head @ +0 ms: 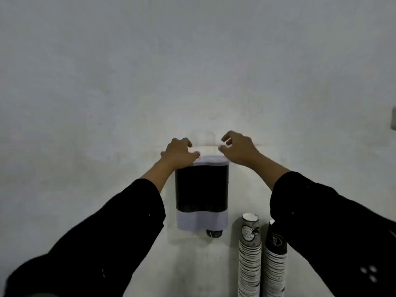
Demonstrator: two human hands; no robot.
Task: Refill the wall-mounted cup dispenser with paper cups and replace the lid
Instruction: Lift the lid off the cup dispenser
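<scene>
Both hands are up at the top of the cup dispenser (201,189), which hangs on the pale wall (192,61) dead centre of the head view. It has a dark, see-through body and a pale base, and the bottom of one cup (214,233) pokes out underneath. The pale lid (211,159) sits on top of the body.

The left hand (179,153) is planted over the lid's left end, fingers (188,143) curled and spread, thumb lying along the lid's front edge. It looks to be touching the lid, though whether it actually has a grip there cannot be told from this angle.

The right hand (237,150) hangs above the lid's right end, fingers bent into a loose claw with open space between them, holding nothing. It is just beside the lid, and contact cannot be made out.

Both forearms come in from below in black sleeves (107,232).

Down to the right of the dispenser, two tall stacks of paper cups (249,254) stand upright side by side, close against the wall, the right-hand stack partly hidden behind the right sleeve.
</scene>
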